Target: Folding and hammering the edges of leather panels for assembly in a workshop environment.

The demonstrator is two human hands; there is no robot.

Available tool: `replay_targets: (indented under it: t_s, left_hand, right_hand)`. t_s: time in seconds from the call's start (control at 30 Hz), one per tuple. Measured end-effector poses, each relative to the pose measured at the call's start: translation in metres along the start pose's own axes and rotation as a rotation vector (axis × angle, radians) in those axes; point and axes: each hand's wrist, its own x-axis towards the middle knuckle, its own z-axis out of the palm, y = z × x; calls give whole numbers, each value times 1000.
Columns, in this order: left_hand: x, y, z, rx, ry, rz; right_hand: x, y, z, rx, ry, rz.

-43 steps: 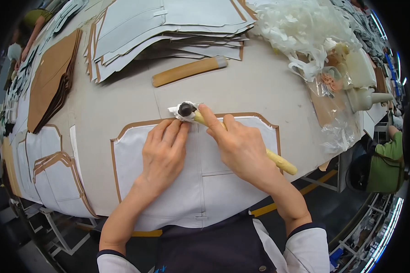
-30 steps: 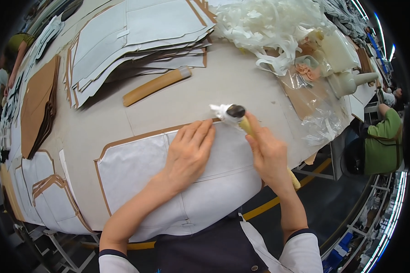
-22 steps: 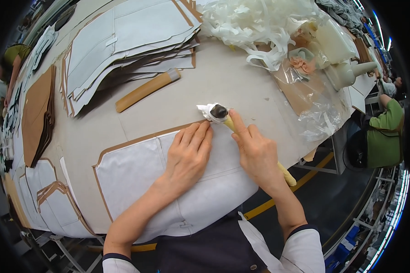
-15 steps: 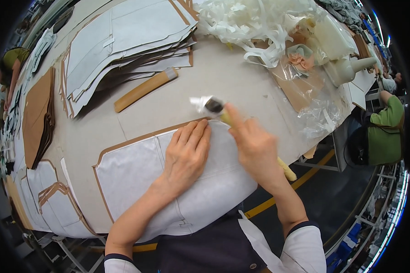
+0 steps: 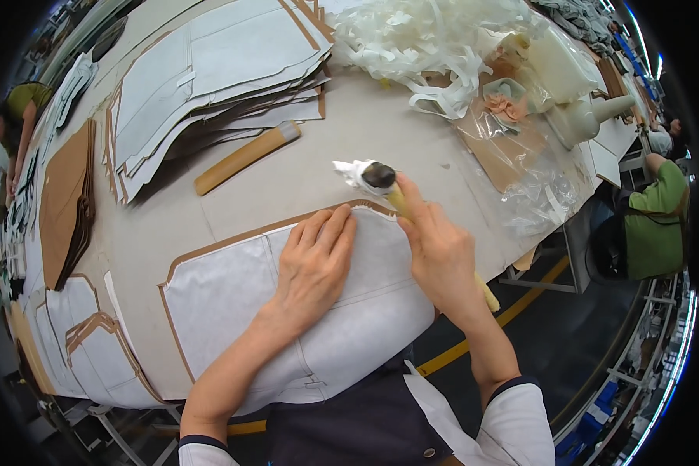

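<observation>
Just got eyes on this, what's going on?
A person's right hand grips a yellow-handled hammer, its dark head partly covered in white material and showing just past the far edge of a seamed white panel. The left hand rests on that panel, reaching its brown edging. Beyond, a tan bar lies before stacked panels.

My right fingers are hiding the middle of the yellow-handled hammer, and my left fingers are covering part of a white panel. My view's top edge is cutting off the panel stack.
</observation>
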Motion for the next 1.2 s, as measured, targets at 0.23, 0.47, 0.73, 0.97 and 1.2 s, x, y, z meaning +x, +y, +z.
replay_targets:
  t_s: [0.23,0.47,0.73,0.97,1.2]
  left_hand:
    - [0,-1,1,70,-20,13]
    - [-10,3,3,126,4,19]
    - [-29,4,-5,97,10,5]
    - [-70,-3,-36,-8,-8,-108]
    - [-155,-61,-116,96,192,-537]
  right_hand:
    - [-3,1,-8,-86,-154,-34]
    - [-13,-1,-8,-75,-180,12]
    - [-19,-4,-5,-63,-84,-23]
    - [-8,22,-14,26,54,89]
    - [-20,83,-15,-334,128,144]
